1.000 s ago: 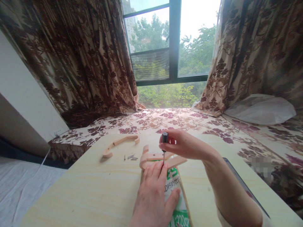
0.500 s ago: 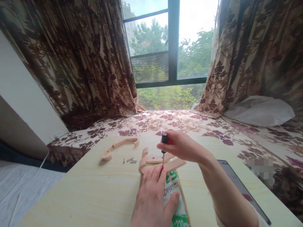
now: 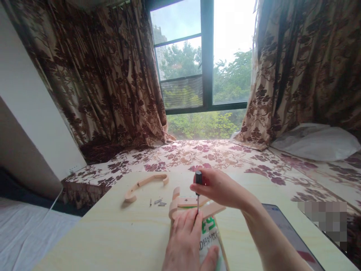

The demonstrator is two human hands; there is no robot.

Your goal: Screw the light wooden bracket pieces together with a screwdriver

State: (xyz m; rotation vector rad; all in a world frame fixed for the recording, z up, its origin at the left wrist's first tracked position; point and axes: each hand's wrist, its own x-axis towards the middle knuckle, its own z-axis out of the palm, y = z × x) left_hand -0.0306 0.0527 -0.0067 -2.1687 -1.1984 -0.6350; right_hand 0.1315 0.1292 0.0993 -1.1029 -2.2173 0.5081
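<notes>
In the head view, my right hand (image 3: 222, 188) grips the black handle of a screwdriver (image 3: 198, 178), held upright with its shaft pointing down between the fingertips of my left hand. My left hand (image 3: 186, 235) presses on a pale, curved wooden piece (image 3: 216, 209), its fingers close together around the screwdriver's tip. Whether a screw sits under that tip is hidden. A wooden bar with small dark holes (image 3: 187, 201) lies just behind. Beneath the wood and my left hand is a green and white plastic package (image 3: 210, 235) with printed lettering.
Another curved wooden piece (image 3: 145, 184) lies at the far left of the light wooden table (image 3: 93, 233). Several small screws (image 3: 160, 202) rest nearer the middle. A dark-framed tablet-like device (image 3: 287, 226) lies right of my forearm. Beyond is a flower-patterned ledge (image 3: 197, 150) below a window.
The view has tilted up slightly, so everything appears lower. Both hands keep their places on the wood and screwdriver, which remains upright.
</notes>
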